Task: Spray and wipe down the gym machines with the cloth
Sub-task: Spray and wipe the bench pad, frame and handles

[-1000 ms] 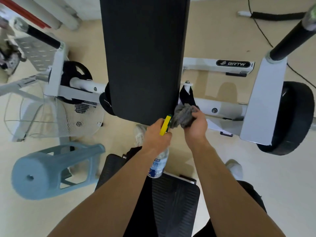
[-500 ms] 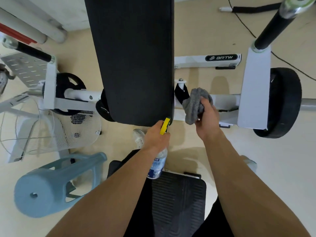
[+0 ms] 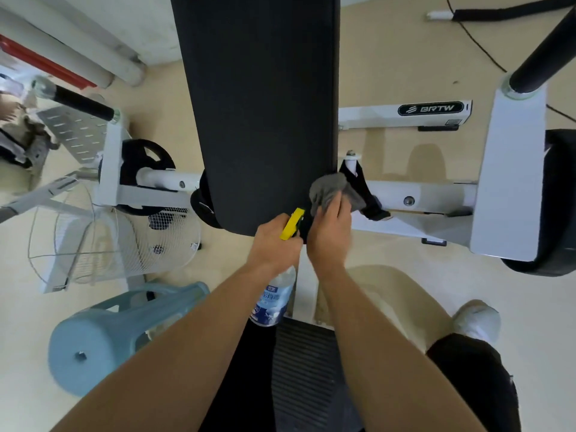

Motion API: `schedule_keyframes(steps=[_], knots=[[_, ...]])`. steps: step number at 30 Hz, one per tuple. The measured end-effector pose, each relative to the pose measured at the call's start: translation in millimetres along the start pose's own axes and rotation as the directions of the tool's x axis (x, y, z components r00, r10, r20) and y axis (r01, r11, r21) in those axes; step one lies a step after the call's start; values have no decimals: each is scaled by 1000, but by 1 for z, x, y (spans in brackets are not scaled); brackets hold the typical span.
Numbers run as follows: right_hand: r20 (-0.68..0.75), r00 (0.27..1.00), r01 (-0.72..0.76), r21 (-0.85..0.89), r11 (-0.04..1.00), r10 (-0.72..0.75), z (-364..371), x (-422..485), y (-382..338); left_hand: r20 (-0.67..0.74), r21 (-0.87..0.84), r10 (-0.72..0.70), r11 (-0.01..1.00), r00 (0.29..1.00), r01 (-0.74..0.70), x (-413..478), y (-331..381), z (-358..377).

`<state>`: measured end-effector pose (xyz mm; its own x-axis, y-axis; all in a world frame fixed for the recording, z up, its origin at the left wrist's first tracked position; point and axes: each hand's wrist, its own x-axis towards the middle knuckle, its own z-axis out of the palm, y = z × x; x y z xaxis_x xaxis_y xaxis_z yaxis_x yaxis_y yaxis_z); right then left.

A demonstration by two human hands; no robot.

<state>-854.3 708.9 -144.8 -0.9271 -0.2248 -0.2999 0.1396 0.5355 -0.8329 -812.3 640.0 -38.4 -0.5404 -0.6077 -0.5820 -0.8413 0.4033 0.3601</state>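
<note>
The person stands over the machine with both bare arms stretched forward and the hands almost touching at the lower right corner of the long black padded backrest [image 3: 258, 113]. The right hand [image 3: 328, 235] has its fingers curled round a bunched grey cloth [image 3: 327, 190], which sits against the pad's right edge just above the hand. From where I stand I cannot tell whether the cloth bears on the pad itself or on the black strap [image 3: 363, 194] just behind it. The left hand [image 3: 274, 244] grips the neck of a clear plastic spray bottle with a blue label [image 3: 272, 299]. The bottle's body hangs down beneath the wrist, and its yellow trigger head [image 3: 292, 224] pokes up between the two hands, close to the bottom of the pad. The white steel frame [image 3: 420, 198] runs across behind the backrest and carries a black oval badge reading BRTW [image 3: 431, 108]. A large black weight plate [image 3: 561, 198] sits at the frame's right end and a smaller black plate [image 3: 140, 157] on the left. Below the arms lies the black ribbed seat pad [image 3: 305, 369]. On the beige floor to the left, a pale blue plastic stool [image 3: 103, 335] lies tipped on its side, just beside a white wire fan guard [image 3: 124, 241]. A white shoe [image 3: 477, 319] shows at the lower right.
</note>
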Motion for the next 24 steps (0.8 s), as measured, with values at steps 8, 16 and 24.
schedule_keyframes(steps=[8, 16, 24], knots=[[75, 935, -355, 158, 922, 347, 18, -50, 26, -5, -52, 93, 994, 996, -93, 24, 28, -24], [-68, 993, -89, 124, 988, 98, 13, 0, -12, -19, -157, 116, 981, 993, -118, 38, 47, -25], [-39, 915, -389, 182, 903, 402, 29, -38, 6, -50, -131, 125, 983, 991, -131, 46, 42, -38]])
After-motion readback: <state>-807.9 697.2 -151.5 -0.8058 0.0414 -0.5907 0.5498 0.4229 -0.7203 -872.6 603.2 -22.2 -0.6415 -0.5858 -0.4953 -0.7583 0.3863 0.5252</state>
